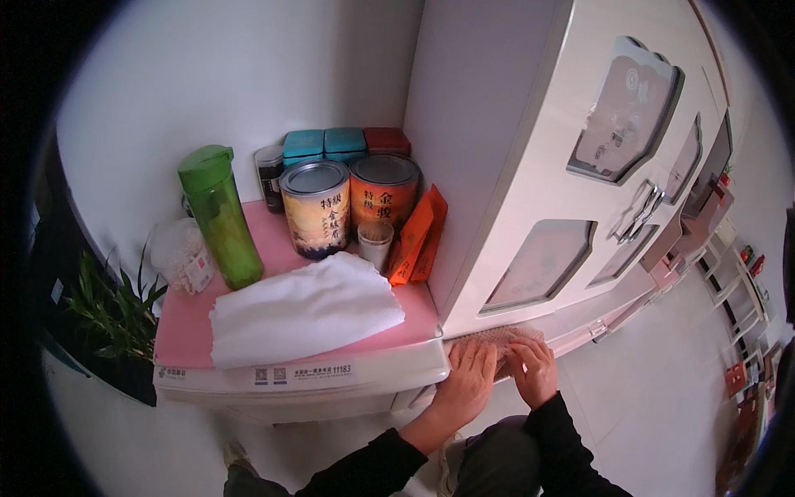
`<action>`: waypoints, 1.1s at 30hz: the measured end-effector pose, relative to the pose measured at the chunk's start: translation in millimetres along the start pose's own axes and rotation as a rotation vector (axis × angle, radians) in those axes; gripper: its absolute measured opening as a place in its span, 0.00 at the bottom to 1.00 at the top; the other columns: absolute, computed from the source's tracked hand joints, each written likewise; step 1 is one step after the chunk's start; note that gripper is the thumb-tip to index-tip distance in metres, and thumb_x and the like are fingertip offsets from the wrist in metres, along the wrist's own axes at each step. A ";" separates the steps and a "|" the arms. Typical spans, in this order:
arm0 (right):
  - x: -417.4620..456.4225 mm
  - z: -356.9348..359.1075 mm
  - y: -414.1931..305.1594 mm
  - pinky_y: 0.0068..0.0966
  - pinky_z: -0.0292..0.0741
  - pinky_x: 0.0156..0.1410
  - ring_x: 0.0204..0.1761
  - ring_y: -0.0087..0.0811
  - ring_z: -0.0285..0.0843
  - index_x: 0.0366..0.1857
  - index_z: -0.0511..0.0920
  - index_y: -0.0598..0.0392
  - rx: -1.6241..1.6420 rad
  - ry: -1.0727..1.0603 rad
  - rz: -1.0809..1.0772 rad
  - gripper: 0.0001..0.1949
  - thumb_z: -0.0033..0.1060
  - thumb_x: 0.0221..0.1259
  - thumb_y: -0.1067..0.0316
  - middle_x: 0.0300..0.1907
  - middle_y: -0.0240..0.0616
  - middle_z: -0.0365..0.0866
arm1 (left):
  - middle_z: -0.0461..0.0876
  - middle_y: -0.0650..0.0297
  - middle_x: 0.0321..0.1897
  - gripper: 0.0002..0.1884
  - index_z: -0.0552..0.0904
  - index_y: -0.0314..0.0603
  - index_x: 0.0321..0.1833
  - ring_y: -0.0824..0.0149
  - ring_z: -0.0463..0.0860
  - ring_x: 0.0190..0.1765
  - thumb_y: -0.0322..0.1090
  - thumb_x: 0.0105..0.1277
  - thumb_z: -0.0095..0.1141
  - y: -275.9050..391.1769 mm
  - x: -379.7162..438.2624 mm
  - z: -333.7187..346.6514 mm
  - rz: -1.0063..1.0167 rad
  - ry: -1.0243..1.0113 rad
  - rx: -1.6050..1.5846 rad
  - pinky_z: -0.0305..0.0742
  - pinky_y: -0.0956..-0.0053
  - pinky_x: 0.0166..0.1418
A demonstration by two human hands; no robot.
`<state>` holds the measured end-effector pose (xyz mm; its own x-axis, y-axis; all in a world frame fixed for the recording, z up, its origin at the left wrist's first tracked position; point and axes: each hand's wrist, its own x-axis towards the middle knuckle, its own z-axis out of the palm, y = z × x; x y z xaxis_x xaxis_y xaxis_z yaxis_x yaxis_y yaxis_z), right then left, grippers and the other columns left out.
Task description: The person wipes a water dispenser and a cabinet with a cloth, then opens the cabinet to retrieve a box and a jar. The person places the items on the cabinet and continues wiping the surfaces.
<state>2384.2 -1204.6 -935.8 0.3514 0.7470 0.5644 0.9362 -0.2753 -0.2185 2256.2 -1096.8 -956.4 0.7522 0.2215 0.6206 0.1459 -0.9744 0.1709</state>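
Observation:
A pinkish-brown textured cloth [522, 335] lies on the ledge below the white cabinet, just right of the corner of the pink-topped surface. My left hand [470, 380] presses on the cloth's left part with its fingers close together. My right hand [533, 368] has its fingertips on the cloth's right part, the fingers bent. A folded white cloth [304, 310] lies on the pink top, left of both hands. Behind it stand two round tea tins [315, 211], a small cup of toothpicks [375, 243] and orange packets [419, 239] leaning on the cabinet side.
A green bottle [222, 217] stands on the pink top [180, 335] beside a clear jar [181, 256] of cotton swabs. Teal boxes [324, 144] and a red box [387, 141] are at the wall. The white cabinet [459, 155] rises at right; a leafy plant [112, 304] is at left.

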 end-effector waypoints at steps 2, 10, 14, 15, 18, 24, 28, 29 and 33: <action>4.7 0.1 3.2 0.33 0.69 0.48 0.46 0.38 0.76 0.39 0.79 0.54 0.008 -0.008 -0.026 0.08 0.57 0.56 0.68 0.44 0.36 0.80 | 0.73 0.51 0.53 0.25 0.69 0.30 0.56 0.53 0.71 0.57 0.37 0.58 0.53 0.1 3.7 7.7 -0.034 -0.040 -0.040 0.60 0.57 0.63; 2.4 -7.7 57.5 0.35 0.68 0.50 0.46 0.42 0.74 0.37 0.76 0.55 0.006 -0.017 0.073 0.09 0.56 0.56 0.65 0.44 0.39 0.77 | 0.71 0.54 0.59 0.27 0.71 0.34 0.57 0.56 0.67 0.63 0.43 0.57 0.56 20.9 32.1 22.2 0.045 -0.115 -0.140 0.55 0.59 0.66; 10.9 -3.3 76.8 0.36 0.66 0.53 0.47 0.45 0.70 0.42 0.75 0.54 -0.020 0.016 0.040 0.13 0.58 0.55 0.61 0.42 0.43 0.74 | 0.70 0.55 0.60 0.25 0.71 0.36 0.58 0.57 0.66 0.64 0.40 0.58 0.53 29.6 42.5 41.6 0.036 -0.086 -0.162 0.55 0.60 0.67; 9.4 -4.6 80.2 0.37 0.64 0.55 0.49 0.45 0.69 0.44 0.75 0.54 -0.014 0.009 0.007 0.14 0.56 0.56 0.60 0.45 0.43 0.73 | 0.70 0.56 0.60 0.24 0.71 0.36 0.59 0.58 0.66 0.64 0.37 0.59 0.52 29.3 41.3 44.2 0.037 -0.088 -0.138 0.55 0.61 0.67; 5.0 -5.7 86.8 0.42 0.57 0.62 0.54 0.45 0.64 0.51 0.74 0.50 -0.015 -0.060 -0.086 0.17 0.52 0.59 0.58 0.52 0.44 0.67 | 0.71 0.56 0.60 0.22 0.72 0.36 0.58 0.59 0.67 0.64 0.32 0.60 0.47 28.8 39.5 51.6 0.016 -0.040 -0.106 0.57 0.62 0.67; -2.5 -4.7 95.9 0.45 0.52 0.66 0.59 0.45 0.60 0.54 0.75 0.41 -0.040 -0.054 -0.173 0.20 0.56 0.56 0.53 0.53 0.44 0.65 | 0.74 0.63 0.57 0.19 0.76 0.43 0.56 0.65 0.72 0.60 0.35 0.61 0.48 33.8 41.0 49.1 -0.023 0.027 -0.038 0.62 0.65 0.64; -5.1 0.8 97.4 0.45 0.52 0.66 0.60 0.45 0.59 0.54 0.75 0.40 -0.030 -0.034 -0.162 0.21 0.58 0.54 0.53 0.54 0.45 0.65 | 0.75 0.64 0.56 0.20 0.76 0.43 0.56 0.65 0.72 0.60 0.35 0.60 0.50 34.1 41.9 49.6 0.001 0.022 0.008 0.62 0.65 0.64; -6.0 1.6 97.8 0.45 0.52 0.66 0.60 0.45 0.59 0.54 0.75 0.40 -0.032 -0.024 -0.162 0.21 0.58 0.54 0.53 0.54 0.45 0.65 | 0.75 0.64 0.57 0.20 0.75 0.43 0.57 0.65 0.72 0.60 0.35 0.61 0.50 33.9 41.9 50.6 0.003 0.014 0.012 0.62 0.65 0.64; -8.8 1.3 95.6 0.46 0.51 0.66 0.60 0.46 0.59 0.55 0.74 0.41 -0.014 -0.013 -0.157 0.21 0.57 0.55 0.54 0.55 0.46 0.65 | 0.74 0.64 0.58 0.21 0.75 0.44 0.57 0.65 0.71 0.61 0.36 0.60 0.51 33.8 40.0 51.1 -0.006 -0.012 0.013 0.61 0.65 0.65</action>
<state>2470.7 -1236.7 -962.7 0.2007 0.7893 0.5803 0.9797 -0.1627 -0.1175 2324.1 -1122.7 -964.9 0.7588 0.2269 0.6105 0.1586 -0.9735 0.1647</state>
